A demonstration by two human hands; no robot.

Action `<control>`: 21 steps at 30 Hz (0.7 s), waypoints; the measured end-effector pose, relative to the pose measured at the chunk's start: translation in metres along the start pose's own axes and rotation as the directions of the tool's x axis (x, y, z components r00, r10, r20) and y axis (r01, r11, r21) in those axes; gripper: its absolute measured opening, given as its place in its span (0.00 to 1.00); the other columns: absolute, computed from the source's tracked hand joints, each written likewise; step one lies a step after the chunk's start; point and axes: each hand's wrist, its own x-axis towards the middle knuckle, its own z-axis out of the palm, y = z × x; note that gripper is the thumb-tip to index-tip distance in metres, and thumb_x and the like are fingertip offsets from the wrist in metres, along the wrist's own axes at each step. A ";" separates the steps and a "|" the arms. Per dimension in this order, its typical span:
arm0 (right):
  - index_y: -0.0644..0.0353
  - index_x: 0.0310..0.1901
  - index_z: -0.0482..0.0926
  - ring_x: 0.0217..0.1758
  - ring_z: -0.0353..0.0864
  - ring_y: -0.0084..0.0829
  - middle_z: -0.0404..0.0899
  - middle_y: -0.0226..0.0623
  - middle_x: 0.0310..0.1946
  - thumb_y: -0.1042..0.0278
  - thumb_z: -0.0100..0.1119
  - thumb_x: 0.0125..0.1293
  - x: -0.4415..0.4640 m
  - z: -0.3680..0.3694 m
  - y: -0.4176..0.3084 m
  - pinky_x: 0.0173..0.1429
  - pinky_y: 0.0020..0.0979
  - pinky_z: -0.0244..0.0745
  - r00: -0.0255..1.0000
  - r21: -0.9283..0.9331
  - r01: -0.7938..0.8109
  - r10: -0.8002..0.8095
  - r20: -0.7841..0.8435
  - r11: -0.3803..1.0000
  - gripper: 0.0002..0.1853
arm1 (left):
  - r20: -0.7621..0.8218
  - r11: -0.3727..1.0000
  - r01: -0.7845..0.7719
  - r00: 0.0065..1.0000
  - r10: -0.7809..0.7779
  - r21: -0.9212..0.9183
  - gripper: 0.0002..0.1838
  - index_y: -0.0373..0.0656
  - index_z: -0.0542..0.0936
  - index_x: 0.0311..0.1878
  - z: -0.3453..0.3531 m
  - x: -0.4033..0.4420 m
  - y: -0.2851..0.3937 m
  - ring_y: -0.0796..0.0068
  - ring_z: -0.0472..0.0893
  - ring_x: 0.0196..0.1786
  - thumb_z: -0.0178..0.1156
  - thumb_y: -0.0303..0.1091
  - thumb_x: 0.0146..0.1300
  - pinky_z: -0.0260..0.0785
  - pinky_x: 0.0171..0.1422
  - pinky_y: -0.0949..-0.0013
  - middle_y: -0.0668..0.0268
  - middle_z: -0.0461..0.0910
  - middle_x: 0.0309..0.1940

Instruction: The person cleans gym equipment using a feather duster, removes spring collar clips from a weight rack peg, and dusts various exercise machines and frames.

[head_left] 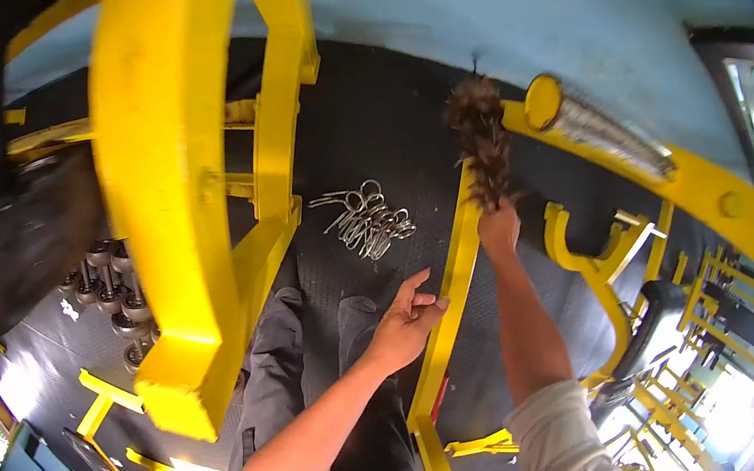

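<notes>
A brown feather duster (482, 145) is gripped in my right hand (499, 229), its feathers pointing up toward the blue wall. It passes over the upper end of a long yellow floor beam (451, 302); I cannot tell whether the feathers touch it. My left hand (405, 323) is beside that beam, fingers apart and holding nothing. On the black floor beyond my left hand lies a pile of bent silver metal pins or hooks (370, 225).
A thick yellow machine frame (163, 168) rises close on the left, near a black rounded weight or pad (20, 240). Several dumbbells (123, 297) sit on the floor behind it. At right, a yellow arm with a metal spring or threaded sleeve (611, 128) slants along the blue wall (537, 5).
</notes>
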 end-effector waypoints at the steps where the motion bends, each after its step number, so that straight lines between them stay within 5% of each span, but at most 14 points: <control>1: 0.61 0.53 0.72 0.45 0.76 0.59 0.78 0.59 0.39 0.69 0.48 0.62 0.010 0.010 -0.004 0.49 0.51 0.70 0.999 0.051 -0.019 0.020 -0.030 0.999 0.17 | -0.004 1.000 -0.007 1.000 0.007 -0.004 0.31 0.42 0.59 0.67 -0.002 0.004 -0.010 0.76 0.75 0.45 0.59 0.40 0.65 0.68 0.52 0.72 0.59 0.74 0.43; 4: 0.63 0.49 0.74 0.46 0.77 0.57 0.79 0.56 0.39 0.69 0.47 0.62 0.040 0.051 0.000 0.50 0.48 0.72 0.983 0.030 -0.091 0.094 -0.155 0.995 0.15 | -0.037 1.000 0.013 0.999 -0.012 0.014 0.31 0.42 0.59 0.67 -0.016 0.012 -0.043 0.77 0.75 0.44 0.59 0.40 0.64 0.68 0.50 0.74 0.60 0.74 0.43; 8: 0.66 0.48 0.75 0.49 0.77 0.54 0.79 0.55 0.42 0.68 0.47 0.63 0.027 0.069 0.011 0.52 0.45 0.73 0.938 -0.167 -0.046 0.100 0.333 0.985 0.15 | -0.085 0.995 0.099 0.991 -0.101 -0.026 0.31 0.41 0.59 0.66 -0.033 -0.004 -0.070 0.79 0.76 0.42 0.60 0.38 0.64 0.68 0.49 0.76 0.62 0.76 0.40; 10: 0.68 0.48 0.72 0.52 0.75 0.56 0.76 0.58 0.48 0.63 0.47 0.65 -0.024 0.066 0.008 0.55 0.47 0.69 0.935 -0.004 -0.170 0.163 0.315 0.985 0.17 | -0.124 0.989 0.140 0.982 -0.144 -0.036 0.31 0.39 0.59 0.66 -0.039 -0.016 -0.074 0.79 0.76 0.42 0.60 0.36 0.64 0.67 0.50 0.76 0.64 0.77 0.38; 12: 0.68 0.55 0.67 0.54 0.71 0.59 0.71 0.63 0.52 0.60 0.46 0.67 -0.087 0.068 0.025 0.57 0.49 0.67 0.917 0.040 -0.116 0.092 0.389 0.992 0.22 | -0.145 0.962 0.233 0.966 -0.212 0.145 0.33 0.40 0.60 0.66 -0.047 -0.036 -0.064 0.75 0.76 0.46 0.61 0.41 0.62 0.67 0.53 0.73 0.61 0.77 0.42; 13: 0.67 0.55 0.67 0.57 0.70 0.59 0.69 0.62 0.54 0.59 0.48 0.65 -0.127 0.049 0.018 0.59 0.48 0.67 0.879 0.074 -0.220 0.165 0.448 0.973 0.23 | -0.154 0.933 0.261 0.961 -0.228 0.247 0.34 0.40 0.60 0.66 -0.049 -0.045 -0.057 0.73 0.76 0.48 0.61 0.45 0.62 0.67 0.54 0.72 0.59 0.77 0.44; 14: 0.67 0.58 0.66 0.58 0.69 0.57 0.69 0.59 0.56 0.57 0.54 0.62 -0.172 0.047 0.033 0.61 0.46 0.65 0.917 0.116 -0.171 0.115 0.381 0.978 0.27 | -0.133 0.935 0.244 0.967 -0.216 0.257 0.34 0.40 0.60 0.66 -0.051 -0.055 -0.051 0.73 0.76 0.48 0.61 0.45 0.62 0.67 0.54 0.72 0.59 0.77 0.44; 16: 0.66 0.66 0.54 0.63 0.68 0.51 0.66 0.55 0.61 0.53 0.69 0.48 -0.248 -0.002 0.035 0.65 0.41 0.63 0.775 0.196 -0.445 0.266 0.573 0.874 0.48 | -0.083 0.882 0.248 0.969 -0.234 0.400 0.37 0.40 0.63 0.65 -0.051 -0.074 -0.037 0.65 0.76 0.52 0.61 0.52 0.59 0.66 0.57 0.68 0.55 0.76 0.47; 21: 0.70 0.66 0.47 0.40 0.80 0.48 0.78 0.55 0.38 0.59 0.66 0.48 -0.383 -0.142 -0.006 0.47 0.38 0.76 0.592 0.020 -0.660 0.503 0.629 0.751 0.49 | 0.145 0.660 0.024 0.969 -0.199 0.751 0.39 0.40 0.66 0.63 -0.033 -0.124 0.032 0.58 0.75 0.56 0.62 0.55 0.55 0.65 0.60 0.65 0.51 0.75 0.51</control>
